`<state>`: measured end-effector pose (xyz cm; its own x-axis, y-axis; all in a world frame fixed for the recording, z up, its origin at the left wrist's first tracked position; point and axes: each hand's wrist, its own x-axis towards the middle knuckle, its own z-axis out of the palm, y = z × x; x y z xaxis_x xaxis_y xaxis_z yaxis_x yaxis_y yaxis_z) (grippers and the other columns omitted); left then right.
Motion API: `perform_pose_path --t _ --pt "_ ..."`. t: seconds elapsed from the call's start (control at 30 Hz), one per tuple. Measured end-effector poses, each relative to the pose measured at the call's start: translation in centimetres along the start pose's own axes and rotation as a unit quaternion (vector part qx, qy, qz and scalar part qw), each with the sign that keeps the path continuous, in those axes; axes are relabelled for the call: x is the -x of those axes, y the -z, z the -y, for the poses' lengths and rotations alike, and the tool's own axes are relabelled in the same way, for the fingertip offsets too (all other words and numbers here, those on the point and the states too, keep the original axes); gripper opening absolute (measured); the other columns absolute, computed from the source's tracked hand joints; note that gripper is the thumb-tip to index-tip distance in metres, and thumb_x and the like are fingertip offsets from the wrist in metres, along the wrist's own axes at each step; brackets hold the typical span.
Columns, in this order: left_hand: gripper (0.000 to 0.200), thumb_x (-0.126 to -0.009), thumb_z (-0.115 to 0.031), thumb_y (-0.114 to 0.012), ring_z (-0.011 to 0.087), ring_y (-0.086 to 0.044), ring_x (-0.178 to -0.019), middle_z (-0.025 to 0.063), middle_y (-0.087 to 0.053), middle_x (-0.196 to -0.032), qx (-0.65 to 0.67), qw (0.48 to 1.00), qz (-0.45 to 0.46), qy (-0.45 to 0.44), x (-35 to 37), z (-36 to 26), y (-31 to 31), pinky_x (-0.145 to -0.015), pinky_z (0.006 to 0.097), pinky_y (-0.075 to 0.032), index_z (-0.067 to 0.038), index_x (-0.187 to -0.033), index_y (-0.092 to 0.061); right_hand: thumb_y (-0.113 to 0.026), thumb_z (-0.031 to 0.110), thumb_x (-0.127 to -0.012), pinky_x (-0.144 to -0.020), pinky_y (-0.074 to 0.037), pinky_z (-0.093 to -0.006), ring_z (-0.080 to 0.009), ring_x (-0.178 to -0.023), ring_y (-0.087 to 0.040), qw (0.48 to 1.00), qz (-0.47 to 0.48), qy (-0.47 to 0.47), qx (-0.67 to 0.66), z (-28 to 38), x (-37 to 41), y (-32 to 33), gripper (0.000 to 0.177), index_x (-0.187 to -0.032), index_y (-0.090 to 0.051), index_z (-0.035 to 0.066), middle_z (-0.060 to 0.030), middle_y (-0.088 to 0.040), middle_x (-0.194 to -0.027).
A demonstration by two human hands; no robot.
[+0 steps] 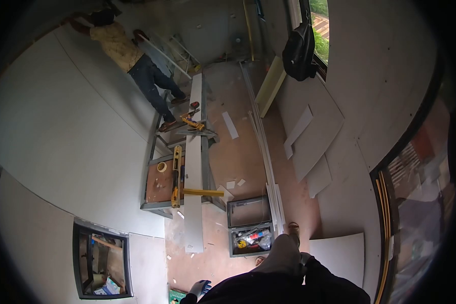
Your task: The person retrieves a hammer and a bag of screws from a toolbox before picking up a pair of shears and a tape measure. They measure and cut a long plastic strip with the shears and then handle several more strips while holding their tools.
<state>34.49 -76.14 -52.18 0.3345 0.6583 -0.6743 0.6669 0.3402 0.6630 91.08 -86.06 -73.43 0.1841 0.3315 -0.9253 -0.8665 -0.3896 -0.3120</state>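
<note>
My left hand (201, 288), in a pale glove with dark patches, hangs low at the bottom of the view. Its fingers look apart, with nothing seen in them. A green printed box or packet (177, 296) lies on the floor just left of it. My right hand (305, 259) shows only as a small light patch at the end of a dark sleeve, beside my thigh; its fingers cannot be made out. In front of my legs stands an open toolbox (250, 253) holding a yellow tape measure (242, 244) and other small items.
A co-worker (119, 48) stands on a grey metal frame (169, 206), reaching up the left wall. A long white board (193, 228) lies across it, with a yellow level (176, 175) and a drill (192, 122). Cut panels (316, 139) lean right; long strips (266, 157) line the floor.
</note>
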Motion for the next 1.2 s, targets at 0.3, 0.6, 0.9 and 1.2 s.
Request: perform_pose_path --t 0.3,0.6,0.9,1.2 --pt "0.043 -0.095 -0.013 -0.064 0.0317 -0.063 -0.110 0.0164 -0.062 -0.132 0.033 0.987 0.021 0.159 -0.9 -0.4 -1.1 -0.097 0.0399 -0.051 -0.007 -0.137 -0.053 -0.051 0.050 -0.100 -0.067 -0.051 -0.0411 -0.0245 -0.068 -0.055 0.993 0.041 0.013 0.109 3.3 3.1 -7.7 0.037 -0.097 -0.065 0.016 -0.0017 -0.052 -0.072" --pt "0.039 -0.096 -0.015 -0.062 0.0304 -0.064 -0.106 0.0156 -0.063 -0.127 0.129 0.987 -0.067 0.068 -11.9 -16.3 -4.9 -0.093 0.0395 -0.051 -0.008 -0.134 -0.055 -0.051 0.051 -0.100 -0.068 -0.051 -0.0412 -0.0243 -0.069 -0.056 0.977 0.068 0.011 0.200 13.9 3.1 -10.1 0.037 -0.098 -0.065 0.016 -0.0021 -0.053 -0.074" --pt "0.035 -0.097 -0.017 -0.061 0.0291 -0.065 -0.102 0.0148 -0.065 -0.122 0.234 0.964 -0.116 0.038 -20.6 -25.5 -10.9 -0.089 0.0391 -0.052 -0.009 -0.131 -0.057 -0.051 0.051 -0.100 -0.069 -0.051 -0.0413 -0.0241 -0.071 -0.057 0.957 0.078 0.003 0.278 25.0 2.3 -7.4 0.038 -0.098 -0.065 0.016 -0.0025 -0.054 -0.075" --pt "0.032 -0.097 -0.019 -0.059 0.0277 -0.066 -0.097 0.0141 -0.066 -0.117 0.307 0.941 -0.134 0.053 -22.9 -27.1 -15.2 -0.085 0.0387 -0.052 -0.009 -0.128 -0.060 -0.052 0.052 -0.100 -0.070 -0.051 -0.0414 -0.0239 -0.073 -0.057 0.947 0.081 -0.012 0.311 29.9 3.0 -4.0 0.039 -0.099 -0.065 0.016 -0.0028 -0.056 -0.077"
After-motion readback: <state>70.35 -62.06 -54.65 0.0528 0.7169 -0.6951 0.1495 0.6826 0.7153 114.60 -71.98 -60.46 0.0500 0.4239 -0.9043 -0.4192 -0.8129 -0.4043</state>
